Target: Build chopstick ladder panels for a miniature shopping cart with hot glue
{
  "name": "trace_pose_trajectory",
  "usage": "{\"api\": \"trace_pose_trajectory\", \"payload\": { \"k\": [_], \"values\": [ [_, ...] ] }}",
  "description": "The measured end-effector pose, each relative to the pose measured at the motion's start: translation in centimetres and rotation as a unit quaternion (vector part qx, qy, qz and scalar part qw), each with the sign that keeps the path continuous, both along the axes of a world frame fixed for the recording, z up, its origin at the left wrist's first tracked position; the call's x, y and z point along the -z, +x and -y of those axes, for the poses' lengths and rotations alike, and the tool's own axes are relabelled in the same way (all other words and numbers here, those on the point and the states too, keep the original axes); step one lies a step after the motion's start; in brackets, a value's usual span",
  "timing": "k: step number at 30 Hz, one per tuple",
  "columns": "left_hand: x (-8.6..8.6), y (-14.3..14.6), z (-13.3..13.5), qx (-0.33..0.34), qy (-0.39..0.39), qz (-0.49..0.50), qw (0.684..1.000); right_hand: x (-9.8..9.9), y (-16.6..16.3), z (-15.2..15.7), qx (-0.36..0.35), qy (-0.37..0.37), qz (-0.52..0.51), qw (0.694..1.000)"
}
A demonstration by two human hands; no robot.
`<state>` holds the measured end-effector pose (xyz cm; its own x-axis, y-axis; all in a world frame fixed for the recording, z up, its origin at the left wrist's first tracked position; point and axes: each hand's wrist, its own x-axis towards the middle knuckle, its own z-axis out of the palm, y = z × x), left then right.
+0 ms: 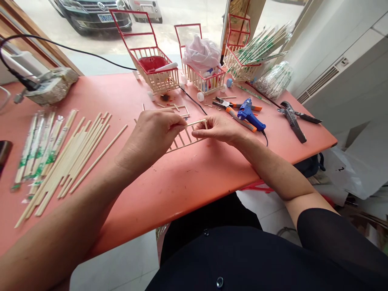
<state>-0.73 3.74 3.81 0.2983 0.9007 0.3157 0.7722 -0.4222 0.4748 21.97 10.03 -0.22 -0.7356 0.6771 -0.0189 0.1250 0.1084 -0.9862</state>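
Both hands hold a small frame of wooden sticks (181, 140) with short bars across it, just over the table. My left hand (157, 129) pinches its upper edge, fingers closed and partly hidden behind the palm. At the frame's right end, my right hand (216, 128) grips the corner between thumb and fingers. Behind my left hand lie more short joined sticks (182, 108). To the right of my right hand rest a blue glue gun (249, 115) and pliers with orange handles (233, 108).
Loose chopsticks (81, 157) and wrapped chopsticks (39, 149) cover the left of the pink table (169, 190). Behind stand small stick-built carts (162, 74), one with a white bag (202, 52). A black clamp-like tool (292, 119) lies right; a power strip (51, 83) sits far left.
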Motion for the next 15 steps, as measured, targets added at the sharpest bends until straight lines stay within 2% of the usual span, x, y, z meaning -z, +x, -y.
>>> {"api": "trace_pose_trajectory", "payload": {
  "k": [6, 15],
  "values": [
    [-0.03, -0.23, -0.07, 0.004, 0.011, 0.009, 1.0, -0.21, -0.21, 0.26, 0.047, 0.004, 0.006, 0.999],
    [-0.49, -0.23, 0.07, -0.006, 0.004, 0.003, 1.0, -0.31, 0.0, 0.15, 0.056, -0.004, -0.002, 0.998]
  ]
}}
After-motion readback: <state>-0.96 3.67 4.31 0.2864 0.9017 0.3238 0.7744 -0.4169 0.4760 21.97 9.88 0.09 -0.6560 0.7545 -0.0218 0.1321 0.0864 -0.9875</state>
